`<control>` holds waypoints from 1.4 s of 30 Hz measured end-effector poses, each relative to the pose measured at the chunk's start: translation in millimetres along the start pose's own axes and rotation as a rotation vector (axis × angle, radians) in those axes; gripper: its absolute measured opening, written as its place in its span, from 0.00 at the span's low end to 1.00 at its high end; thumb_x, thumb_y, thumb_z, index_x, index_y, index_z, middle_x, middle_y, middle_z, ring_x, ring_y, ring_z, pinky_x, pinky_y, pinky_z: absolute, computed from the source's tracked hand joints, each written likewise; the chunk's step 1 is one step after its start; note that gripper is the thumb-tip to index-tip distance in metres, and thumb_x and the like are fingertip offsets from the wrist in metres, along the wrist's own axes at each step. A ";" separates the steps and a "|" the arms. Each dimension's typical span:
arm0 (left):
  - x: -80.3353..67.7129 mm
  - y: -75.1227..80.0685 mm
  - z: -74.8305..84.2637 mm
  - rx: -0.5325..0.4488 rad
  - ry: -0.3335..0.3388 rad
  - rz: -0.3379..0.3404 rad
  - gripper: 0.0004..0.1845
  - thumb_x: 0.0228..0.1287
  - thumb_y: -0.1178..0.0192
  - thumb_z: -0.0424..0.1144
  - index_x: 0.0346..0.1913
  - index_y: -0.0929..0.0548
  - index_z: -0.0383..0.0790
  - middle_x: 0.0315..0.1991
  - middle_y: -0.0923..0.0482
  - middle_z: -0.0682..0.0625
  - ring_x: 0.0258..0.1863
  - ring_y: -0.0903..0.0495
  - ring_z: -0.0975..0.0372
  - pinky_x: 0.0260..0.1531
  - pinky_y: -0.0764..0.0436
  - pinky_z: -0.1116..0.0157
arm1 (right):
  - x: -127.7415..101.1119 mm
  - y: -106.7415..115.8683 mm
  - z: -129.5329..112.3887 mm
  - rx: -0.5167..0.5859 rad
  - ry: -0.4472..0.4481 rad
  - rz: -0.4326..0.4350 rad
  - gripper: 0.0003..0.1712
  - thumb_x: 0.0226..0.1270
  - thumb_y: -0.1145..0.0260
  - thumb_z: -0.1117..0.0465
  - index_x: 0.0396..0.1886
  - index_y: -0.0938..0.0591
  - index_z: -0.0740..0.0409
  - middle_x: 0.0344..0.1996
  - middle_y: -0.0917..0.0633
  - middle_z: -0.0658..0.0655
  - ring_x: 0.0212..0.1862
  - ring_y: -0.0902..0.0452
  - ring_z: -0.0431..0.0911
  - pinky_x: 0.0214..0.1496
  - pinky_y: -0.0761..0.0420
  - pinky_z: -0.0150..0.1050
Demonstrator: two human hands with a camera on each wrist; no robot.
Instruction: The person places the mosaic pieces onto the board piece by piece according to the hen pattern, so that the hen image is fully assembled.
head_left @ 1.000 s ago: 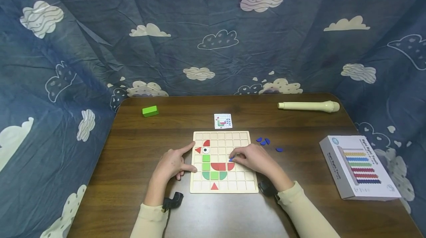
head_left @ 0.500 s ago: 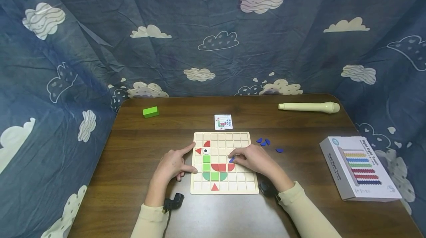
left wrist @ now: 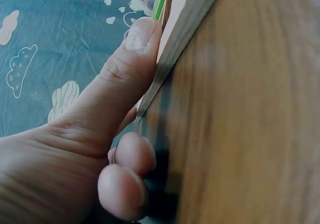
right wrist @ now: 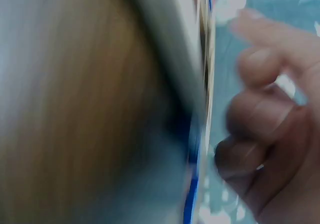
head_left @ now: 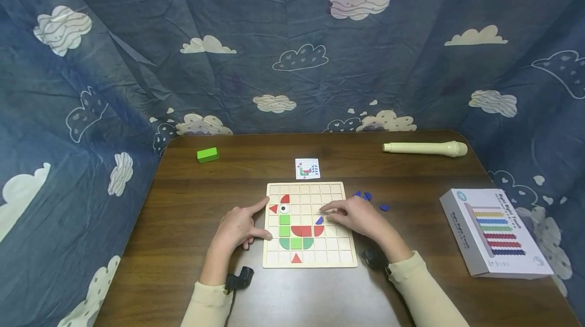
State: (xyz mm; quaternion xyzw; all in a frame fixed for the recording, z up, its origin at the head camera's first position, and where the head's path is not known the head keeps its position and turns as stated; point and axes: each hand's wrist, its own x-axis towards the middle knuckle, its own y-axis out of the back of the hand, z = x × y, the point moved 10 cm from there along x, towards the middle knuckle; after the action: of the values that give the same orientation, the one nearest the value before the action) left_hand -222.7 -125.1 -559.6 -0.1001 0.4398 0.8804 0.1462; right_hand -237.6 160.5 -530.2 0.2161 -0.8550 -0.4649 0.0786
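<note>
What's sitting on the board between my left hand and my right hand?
In the head view, between the left hand and right hand lie the board's red, green and white-eye pieces, then a blue piece.

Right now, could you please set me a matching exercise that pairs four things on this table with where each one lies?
Things:
1. green block
2. recorder
3. box
4. card

Places:
A. right edge of the table
B. far left corner
C. just beyond the board
D. far right, near the curtain

Pairs: 1-B, 2-D, 3-A, 4-C
</note>
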 end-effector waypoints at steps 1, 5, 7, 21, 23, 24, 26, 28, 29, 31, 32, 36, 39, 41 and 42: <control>-0.1 -0.7 0.4 -0.001 -0.002 0.000 0.58 0.41 0.13 0.56 0.80 0.30 0.63 0.12 0.30 0.54 0.08 0.25 0.62 0.14 0.31 0.68 | -2.6 7.5 6.9 0.014 -0.030 0.017 0.14 0.71 0.25 0.53 0.55 0.08 0.39 0.24 0.15 0.43 0.23 0.33 0.37 0.27 0.35 0.32; -0.7 -1.0 1.8 0.007 -0.017 0.006 0.58 0.41 0.13 0.56 0.80 0.30 0.62 0.11 0.30 0.54 0.07 0.25 0.62 0.13 0.32 0.69 | -15.0 40.6 41.7 0.014 -0.140 0.133 0.15 0.72 0.26 0.54 0.56 0.10 0.45 0.19 0.25 0.46 0.24 0.33 0.40 0.27 0.34 0.35; -1.3 0.2 2.2 0.017 -0.020 0.013 0.58 0.41 0.13 0.56 0.80 0.30 0.62 0.11 0.30 0.54 0.07 0.25 0.62 0.13 0.32 0.68 | -21.0 52.1 59.0 -0.015 -0.187 0.177 0.14 0.72 0.26 0.54 0.55 0.10 0.46 0.19 0.26 0.47 0.23 0.33 0.41 0.26 0.35 0.36; 0.2 0.0 -0.7 0.019 0.003 0.007 0.58 0.41 0.13 0.57 0.80 0.30 0.65 0.11 0.30 0.54 0.08 0.25 0.61 0.16 0.33 0.68 | -22.1 49.7 87.7 -0.164 -0.253 0.155 0.12 0.72 0.26 0.51 0.52 0.09 0.46 0.21 0.21 0.46 0.24 0.31 0.42 0.25 0.36 0.39; 0.4 0.1 -0.8 0.020 0.005 0.006 0.58 0.41 0.13 0.57 0.80 0.31 0.65 0.11 0.30 0.54 0.08 0.25 0.61 0.16 0.33 0.68 | -20.7 49.1 87.6 -0.169 -0.252 0.154 0.11 0.72 0.26 0.52 0.50 0.09 0.47 0.21 0.21 0.47 0.24 0.31 0.42 0.25 0.36 0.39; 0.3 0.4 -0.6 0.026 0.003 0.008 0.58 0.41 0.13 0.57 0.80 0.31 0.65 0.11 0.30 0.54 0.08 0.25 0.61 0.16 0.33 0.68 | -20.2 48.9 87.5 -0.172 -0.250 0.156 0.10 0.72 0.26 0.53 0.50 0.09 0.47 0.21 0.20 0.47 0.24 0.30 0.42 0.25 0.35 0.39; 0.1 1.4 -0.1 0.035 -0.001 0.015 0.58 0.41 0.13 0.57 0.80 0.30 0.65 0.11 0.30 0.54 0.08 0.25 0.61 0.16 0.33 0.68 | -20.1 48.7 87.1 -0.177 -0.247 0.161 0.09 0.72 0.26 0.53 0.48 0.09 0.47 0.21 0.20 0.47 0.24 0.30 0.42 0.25 0.35 0.39; -0.1 2.3 0.3 0.044 -0.005 0.022 0.58 0.41 0.13 0.58 0.80 0.30 0.65 0.11 0.30 0.54 0.08 0.26 0.62 0.17 0.33 0.67 | -20.3 48.7 84.4 -0.183 -0.238 0.169 0.07 0.72 0.26 0.53 0.46 0.09 0.46 0.21 0.20 0.46 0.24 0.30 0.42 0.26 0.35 0.38; -0.4 2.8 0.7 0.047 -0.008 0.026 0.58 0.41 0.13 0.58 0.80 0.30 0.65 0.11 0.30 0.54 0.08 0.26 0.61 0.17 0.33 0.67 | -20.2 48.7 81.7 -0.185 -0.228 0.174 0.07 0.72 0.26 0.52 0.45 0.09 0.46 0.21 0.21 0.46 0.24 0.31 0.42 0.26 0.35 0.38; -0.9 3.4 1.5 0.048 -0.012 0.029 0.58 0.41 0.13 0.58 0.79 0.30 0.64 0.11 0.30 0.54 0.08 0.26 0.62 0.17 0.33 0.67 | -20.1 48.4 72.8 -0.178 -0.204 0.181 0.07 0.71 0.26 0.52 0.45 0.09 0.45 0.20 0.21 0.45 0.24 0.31 0.41 0.27 0.36 0.37; -1.2 3.5 1.7 0.047 -0.010 0.027 0.58 0.41 0.13 0.58 0.80 0.30 0.64 0.11 0.30 0.54 0.08 0.26 0.62 0.17 0.33 0.67 | -19.5 47.6 67.1 -0.172 -0.194 0.180 0.07 0.71 0.25 0.51 0.45 0.09 0.44 0.20 0.22 0.45 0.24 0.31 0.41 0.28 0.35 0.37; -2.2 3.1 1.7 0.044 -0.008 0.019 0.58 0.41 0.13 0.58 0.80 0.30 0.64 0.11 0.30 0.54 0.08 0.26 0.62 0.17 0.33 0.67 | -13.9 40.0 37.4 -0.115 -0.137 0.138 0.08 0.68 0.23 0.51 0.46 0.09 0.41 0.19 0.23 0.44 0.25 0.31 0.40 0.29 0.34 0.36; -2.3 2.6 1.5 0.047 -0.005 0.015 0.58 0.42 0.14 0.58 0.80 0.30 0.64 0.12 0.30 0.54 0.08 0.26 0.63 0.17 0.33 0.67 | -6.6 30.2 18.1 -0.096 -0.093 0.094 0.08 0.68 0.23 0.50 0.45 0.09 0.40 0.18 0.24 0.44 0.24 0.32 0.40 0.29 0.35 0.36; -2.1 2.7 1.9 0.044 -0.004 0.014 0.58 0.42 0.14 0.58 0.80 0.30 0.64 0.12 0.30 0.54 0.08 0.26 0.63 0.17 0.33 0.67 | -2.0 22.7 9.4 -0.103 -0.065 0.071 0.07 0.68 0.23 0.50 0.45 0.09 0.38 0.18 0.24 0.43 0.23 0.33 0.39 0.28 0.36 0.35; -1.9 2.6 2.1 0.043 -0.005 0.015 0.57 0.42 0.14 0.58 0.80 0.30 0.64 0.12 0.30 0.54 0.08 0.26 0.63 0.16 0.33 0.67 | 0.0 19.3 6.3 -0.110 -0.050 0.062 0.06 0.69 0.23 0.50 0.44 0.09 0.38 0.17 0.25 0.43 0.23 0.33 0.39 0.27 0.37 0.34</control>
State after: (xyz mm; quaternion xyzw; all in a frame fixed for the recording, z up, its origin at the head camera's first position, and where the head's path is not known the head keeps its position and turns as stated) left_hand -221.9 -125.2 -555.9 -0.0913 0.4591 0.8720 0.1431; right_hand -245.5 174.5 -517.7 0.1733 -0.8360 -0.5139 0.0832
